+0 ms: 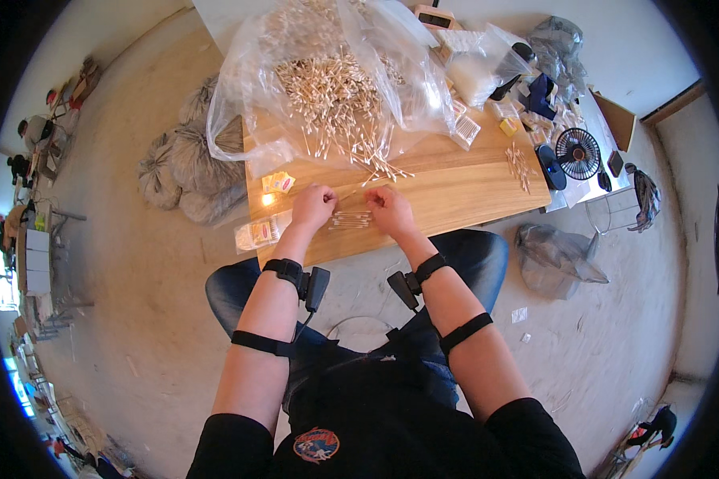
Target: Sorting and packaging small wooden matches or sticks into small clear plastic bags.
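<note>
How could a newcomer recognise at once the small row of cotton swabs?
Find the wooden table, and go from the large clear bag down to the near edge. There, between the left hand and the right hand, lies the small row. Its swabs lie roughly side by side, unlike the jumbled heap in the bag.

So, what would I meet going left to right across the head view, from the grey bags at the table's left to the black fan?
Bulging grey bags, yellow packets, lined-up group of cotton swabs, loose scattered swabs, black fan.
</note>
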Demonstrator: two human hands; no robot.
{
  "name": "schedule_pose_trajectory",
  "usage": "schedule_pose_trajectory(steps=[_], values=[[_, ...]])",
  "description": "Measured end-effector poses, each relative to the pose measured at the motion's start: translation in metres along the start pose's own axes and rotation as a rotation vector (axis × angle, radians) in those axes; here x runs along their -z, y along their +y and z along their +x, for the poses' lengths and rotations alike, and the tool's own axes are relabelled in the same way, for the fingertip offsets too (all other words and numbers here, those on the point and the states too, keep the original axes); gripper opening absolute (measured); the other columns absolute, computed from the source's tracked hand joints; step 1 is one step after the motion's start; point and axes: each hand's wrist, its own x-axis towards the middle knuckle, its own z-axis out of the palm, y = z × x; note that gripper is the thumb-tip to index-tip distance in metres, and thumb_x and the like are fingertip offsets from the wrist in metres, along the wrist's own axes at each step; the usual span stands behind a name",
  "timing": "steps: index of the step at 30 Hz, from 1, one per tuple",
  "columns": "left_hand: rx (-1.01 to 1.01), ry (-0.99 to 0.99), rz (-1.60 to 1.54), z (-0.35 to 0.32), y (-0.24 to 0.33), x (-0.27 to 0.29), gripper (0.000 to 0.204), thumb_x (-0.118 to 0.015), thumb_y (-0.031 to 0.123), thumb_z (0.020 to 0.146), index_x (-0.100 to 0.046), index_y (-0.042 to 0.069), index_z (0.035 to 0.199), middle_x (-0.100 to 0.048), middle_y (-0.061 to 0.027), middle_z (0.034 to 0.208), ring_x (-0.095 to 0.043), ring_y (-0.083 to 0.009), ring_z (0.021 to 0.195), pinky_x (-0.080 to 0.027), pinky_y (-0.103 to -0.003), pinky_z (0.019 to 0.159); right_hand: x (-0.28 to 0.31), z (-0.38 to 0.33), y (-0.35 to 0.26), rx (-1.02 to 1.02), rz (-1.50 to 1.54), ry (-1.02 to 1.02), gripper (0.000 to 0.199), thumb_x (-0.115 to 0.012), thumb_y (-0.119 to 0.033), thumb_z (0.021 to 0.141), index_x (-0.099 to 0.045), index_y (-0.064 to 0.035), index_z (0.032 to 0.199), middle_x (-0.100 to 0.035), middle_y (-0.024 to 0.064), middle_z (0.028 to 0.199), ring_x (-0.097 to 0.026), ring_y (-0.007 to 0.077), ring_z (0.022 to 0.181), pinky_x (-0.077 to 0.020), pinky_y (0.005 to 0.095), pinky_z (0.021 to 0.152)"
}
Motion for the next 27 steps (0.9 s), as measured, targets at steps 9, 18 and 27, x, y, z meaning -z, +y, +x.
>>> schedule_pose_trajectory(steps=[9,18,27], values=[[0.040,0.096,-0.023,-0.002,-0.004,-0.008,0.011,-0.070,0.013,0.077,-0.070,0.004,0.083,-0.065,-0.0147,0.087,-0.064,-0.0304,0.082,-0.052,-0.039,0.074,-0.012,0.020,-0.008,0.053,-0.272,0.163,0.020,-0.062,-0.016,0.085,-0.060,-0.0095,0.104,-0.060,0.0141,0.105,-0.062,0.0354,0.092,-0.0518,0.0457,0.076],[-0.010,0.169,-0.009,-0.010,0.003,-0.012,0.006,-0.070,0.011,0.077,-0.072,0.009,0.083,-0.063,-0.0127,0.086,-0.063,-0.0309,0.083,-0.051,-0.041,0.074,-0.007,-0.003,-0.001,-0.059,-0.114,0.207,0.016,-0.061,-0.013,0.084,-0.059,-0.0081,0.100,-0.062,0.0151,0.097,-0.063,0.0362,0.088,-0.0513,0.0469,0.074],[-0.088,0.162,-0.161,-0.028,-0.003,-0.016,0.013,-0.069,0.019,0.083,-0.072,0.006,0.086,-0.062,-0.0124,0.091,-0.061,-0.0312,0.088,-0.050,-0.041,0.078,-0.002,0.002,-0.005,0.107,-0.210,-0.005,0.014,-0.063,-0.014,0.084,-0.067,-0.0111,0.097,-0.063,0.0123,0.093,-0.064,0.0338,0.088,-0.0520,0.0442,0.074]])
